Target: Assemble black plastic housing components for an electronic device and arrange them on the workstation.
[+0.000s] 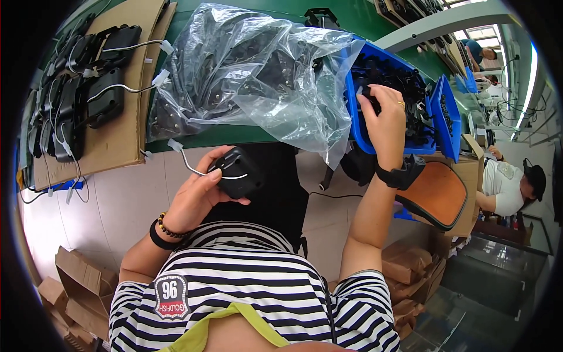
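Observation:
My left hand is wrapped round a black plastic housing, held in front of my body below the table edge. A white cable lies across the housing under my thumb and ends in a white connector. Over on the right, my right hand reaches into a blue bin of small black plastic parts. Its thumb and fingertips are closed together among the parts. Something dark shows between them, too unclear to name.
A clear plastic bag of dark parts covers the middle of the green table. Several similar black housings with cables lie on cardboard at left. A smaller blue tray adjoins the bin. An orange-seated chair and another person are at right.

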Demonstrator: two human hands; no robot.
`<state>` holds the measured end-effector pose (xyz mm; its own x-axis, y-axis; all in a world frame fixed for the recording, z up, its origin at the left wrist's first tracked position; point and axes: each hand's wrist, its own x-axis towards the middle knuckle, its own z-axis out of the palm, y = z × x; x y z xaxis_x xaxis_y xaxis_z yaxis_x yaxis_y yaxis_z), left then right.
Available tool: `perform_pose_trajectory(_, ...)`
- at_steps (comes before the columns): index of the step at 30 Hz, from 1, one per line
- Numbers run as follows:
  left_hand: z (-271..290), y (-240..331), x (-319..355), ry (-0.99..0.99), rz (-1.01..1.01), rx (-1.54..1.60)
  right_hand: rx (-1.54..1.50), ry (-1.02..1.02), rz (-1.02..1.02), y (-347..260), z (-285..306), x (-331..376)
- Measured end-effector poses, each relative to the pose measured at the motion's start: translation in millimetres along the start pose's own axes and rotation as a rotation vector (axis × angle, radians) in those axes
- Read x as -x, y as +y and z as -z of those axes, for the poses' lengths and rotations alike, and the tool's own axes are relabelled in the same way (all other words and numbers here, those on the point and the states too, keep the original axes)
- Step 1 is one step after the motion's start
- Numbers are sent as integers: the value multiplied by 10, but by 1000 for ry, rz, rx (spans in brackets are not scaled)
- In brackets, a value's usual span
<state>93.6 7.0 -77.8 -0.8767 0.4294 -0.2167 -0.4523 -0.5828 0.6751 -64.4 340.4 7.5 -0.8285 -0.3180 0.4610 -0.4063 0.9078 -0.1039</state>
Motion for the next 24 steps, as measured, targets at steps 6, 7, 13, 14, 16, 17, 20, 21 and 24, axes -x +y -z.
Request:
perform_pose_trajectory(6, 35, 7, -12, -5, 39, 47, -377, 126, -138, -274, 234, 90)
perform_pose_trajectory(7, 31, -3, -1, 25, 53, 59, -371, 157, 10, -365, 275, 152)
perform_pose_trajectory(13, -10, 29, -52, 11, 80, 57, -342, -121, 441, -1105, 421, 504)
perform_pose_trajectory(14, -9, 52, -55, 30, 82, 62, -308, -227, 523, -1175, 417, 545)
perform_pose_trajectory(16, -12, 100, -39, 17, 125, -50, -312, -288, 585, -1247, 333, 639)
perform_pose_trajectory(17, -14, 116, -40, -1, 148, -106, -290, -338, 637, -1274, 313, 678)
perform_pose_trajectory(20, -17, 139, -35, -7, 149, -155, -258, -385, 697, -1341, 292, 731)
perform_pose_trajectory(21, -15, 137, -32, -13, 148, -182, -239, -405, 726, -1356, 288, 746)
perform_pose_trajectory(24, 23, 119, -14, -13, 119, -247, -173, -401, 795, -1381, 257, 790)
